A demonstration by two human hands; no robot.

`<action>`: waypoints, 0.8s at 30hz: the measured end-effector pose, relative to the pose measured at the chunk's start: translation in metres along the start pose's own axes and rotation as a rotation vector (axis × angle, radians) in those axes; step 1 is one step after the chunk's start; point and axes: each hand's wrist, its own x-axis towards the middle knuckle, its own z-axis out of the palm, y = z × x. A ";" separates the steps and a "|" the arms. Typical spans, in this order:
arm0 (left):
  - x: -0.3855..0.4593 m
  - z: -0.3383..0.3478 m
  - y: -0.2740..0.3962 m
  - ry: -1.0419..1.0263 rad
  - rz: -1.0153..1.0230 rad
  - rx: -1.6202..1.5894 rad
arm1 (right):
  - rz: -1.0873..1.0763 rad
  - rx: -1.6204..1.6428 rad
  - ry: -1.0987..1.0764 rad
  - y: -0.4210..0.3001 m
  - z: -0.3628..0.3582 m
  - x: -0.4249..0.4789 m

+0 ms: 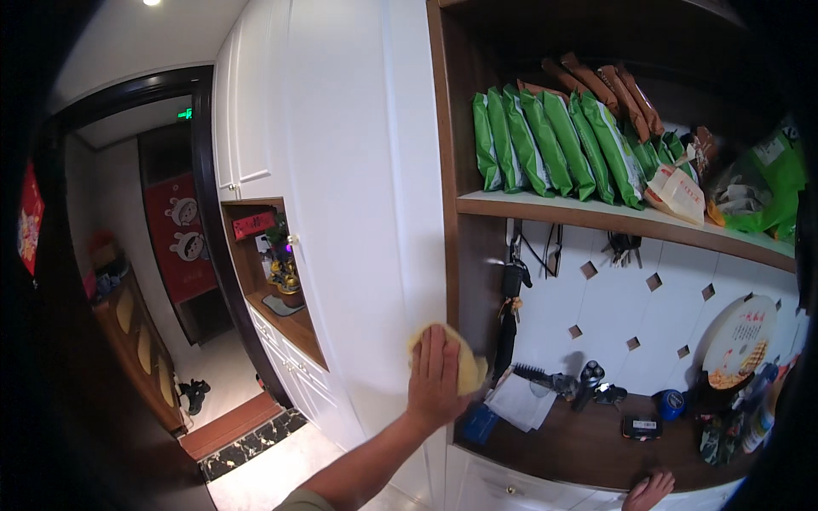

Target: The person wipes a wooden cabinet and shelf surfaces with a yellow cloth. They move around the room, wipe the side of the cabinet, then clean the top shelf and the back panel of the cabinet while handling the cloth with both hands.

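Observation:
My left hand [436, 383] presses a yellow cloth [471, 370] flat against the tall white cabinet door [364, 255], close to the brown edge of the open shelf unit. The fingers lie over the cloth, pointing up. Low at the right, my right hand [650, 490] rests at the front edge of the brown counter [575, 457], with no object visible in it; its wrist is cut off by the picture's lower rim.
Green packets [559, 144] line the upper shelf [575, 211]. Keys [623, 248] hang beneath. On the counter are papers [521, 402], an electric shaver [589, 383], a blue round container [671, 404] and a round decorated plaque [741, 342]. An open doorway [208, 236] stands left.

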 end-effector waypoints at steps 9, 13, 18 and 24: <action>0.210 -0.054 -0.011 0.282 0.053 0.041 | -0.010 0.072 0.038 -0.002 -0.005 0.002; 0.214 -0.051 -0.016 0.328 0.053 0.037 | -0.007 0.001 -0.005 0.006 0.000 -0.007; 0.149 -0.026 -0.016 0.345 0.039 0.002 | -0.046 0.047 0.040 -0.015 -0.010 0.013; -0.007 0.006 -0.005 0.061 -0.081 0.002 | -0.053 0.054 0.082 -0.016 -0.007 0.016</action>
